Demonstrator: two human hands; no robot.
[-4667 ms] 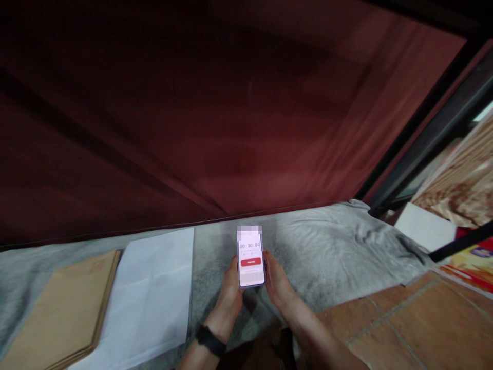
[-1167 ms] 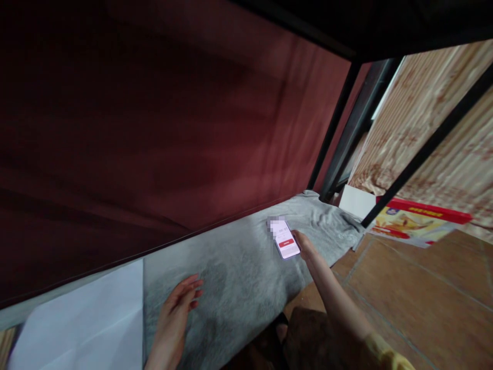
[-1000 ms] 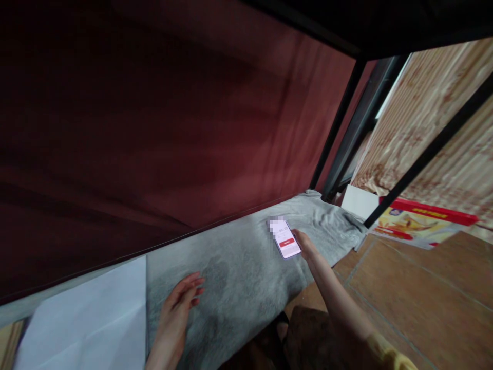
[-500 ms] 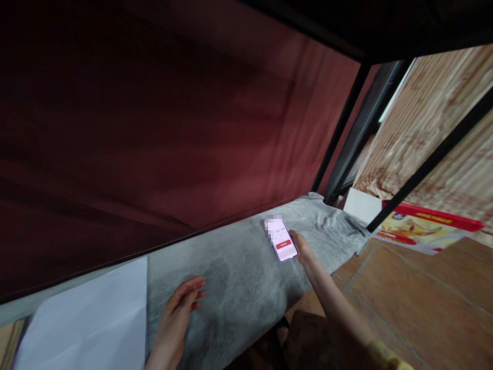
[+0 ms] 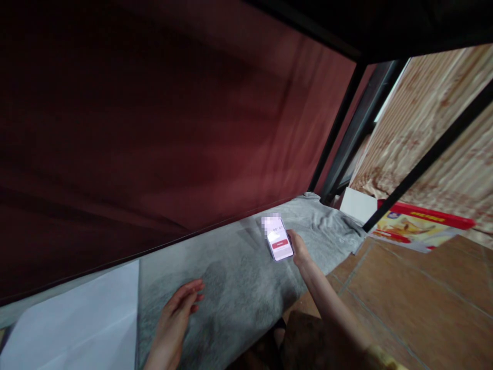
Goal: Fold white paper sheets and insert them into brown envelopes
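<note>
A smartphone [image 5: 280, 240] with a lit, pale screen and a red button is gripped by my right hand [image 5: 299, 247], whose fingers are closed around its right edge. The screen faces me and part of its upper left is blurred out. Over the grey cloth [image 5: 239, 288], my left hand [image 5: 180, 304] is open, fingers loosely bent and slightly apart, with nothing in it. Left of that hand, a large white sheet [image 5: 84, 318] lies on the cloth.
A dark red fabric panel [image 5: 185, 144] rises behind the cloth. Black metal bars [image 5: 339, 123] frame the right side. A white box [image 5: 358, 206] and a red and yellow printed package [image 5: 416, 226] rest near the tiled floor [image 5: 416, 288]. Patterned curtain [image 5: 435, 128] hangs behind.
My right hand and the smartphone have shifted slightly left in view, and the phone is a little more upright. The numbers on its screen have changed. My left hand looks almost unmoved.
</note>
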